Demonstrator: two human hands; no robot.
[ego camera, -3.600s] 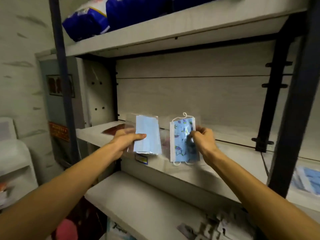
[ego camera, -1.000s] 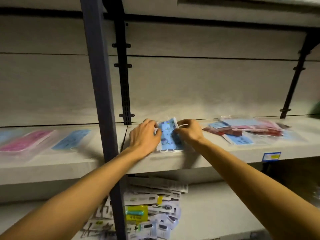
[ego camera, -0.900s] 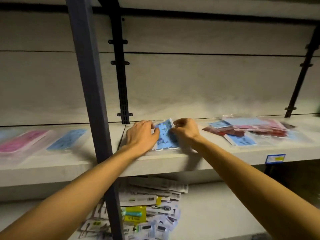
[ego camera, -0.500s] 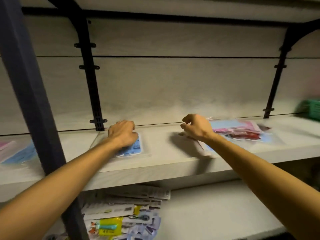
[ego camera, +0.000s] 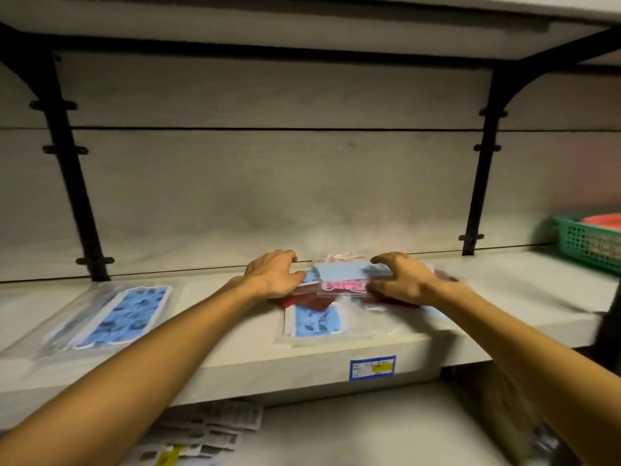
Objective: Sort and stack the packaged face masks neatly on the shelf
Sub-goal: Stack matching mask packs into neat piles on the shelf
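Looking down from the head camera, I see my left hand (ego camera: 274,275) and right hand (ego camera: 401,280) on either side of a pile of packaged masks (ego camera: 339,280) on the shelf (ego camera: 235,344). Both hands have curled fingers touching the pile's edges; I cannot tell if they grip it. A plain blue mask (ego camera: 342,270) lies on top. Another blue printed mask pack (ego camera: 124,316) lies apart on the left.

Blue patterned mask (ego camera: 124,316), green basket (ego camera: 586,242)
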